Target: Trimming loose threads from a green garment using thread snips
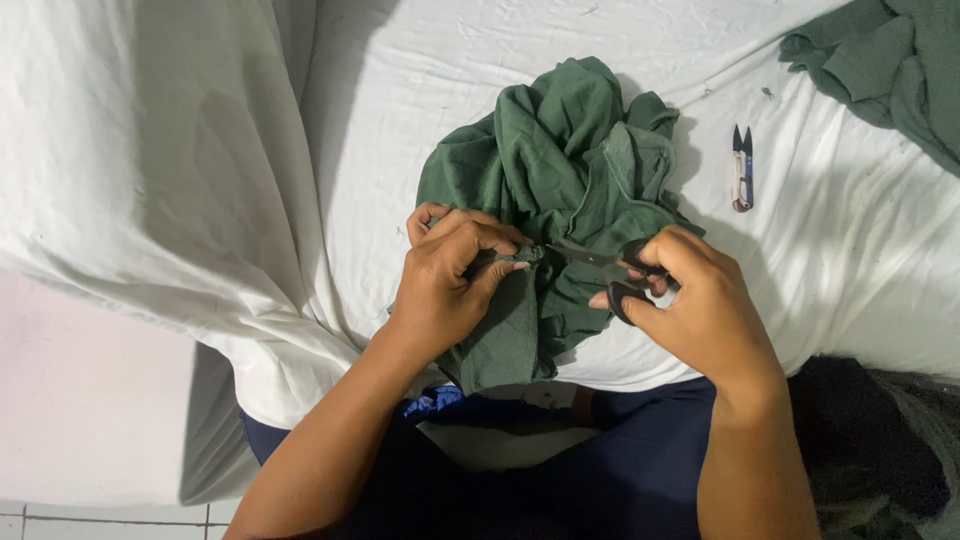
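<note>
The crumpled dark-green garment (560,170) is pinched in the left hand (450,280). The right hand (700,300) grips black-handled scissors (610,270). A white sheet (380,130) lies beneath.

Two green garments (560,170) (880,60); one scissors (615,270); one snips (742,168).

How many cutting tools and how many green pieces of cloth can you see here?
Scissors, black-handled, in the right hand: 1
Thread snips lying on the white sheet: 1
Green cloth: 2, one bunched garment pinched by the left hand, one piece at the top right
Total: 4
</note>
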